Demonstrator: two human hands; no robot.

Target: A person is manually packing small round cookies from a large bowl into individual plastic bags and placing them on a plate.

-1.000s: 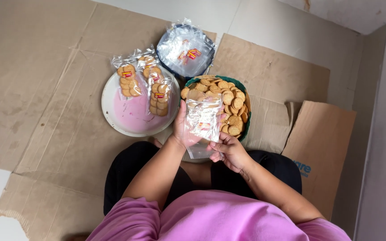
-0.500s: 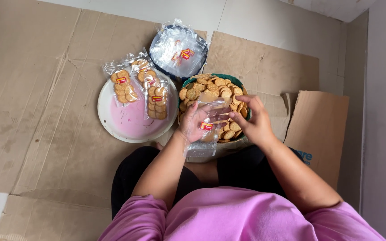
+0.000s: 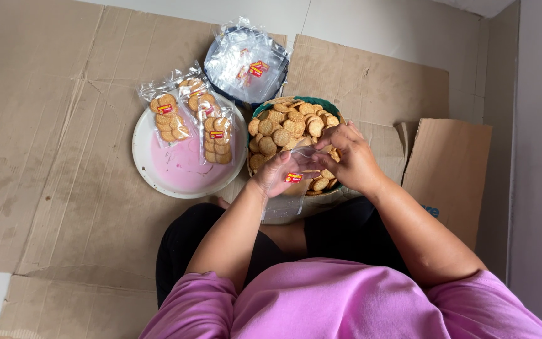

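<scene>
My left hand holds an open clear plastic bag with a small red label, just in front of a green bowl heaped with round biscuits. My right hand lies over the near side of the bowl. Its fingers are bunched on biscuits at the bag's mouth. The bag hangs down over the bowl's near rim towards my lap.
A pink plate to the left of the bowl carries three sealed bags of biscuits. Behind it a dark bowl holds a pile of empty clear bags. Flattened cardboard covers the floor, with a folded box flap and a wall at the right.
My right hand left the bag, reached to the right side of the biscuit bowl, and has come back to the bag's mouth. My left hand has kept hold of the bag.
</scene>
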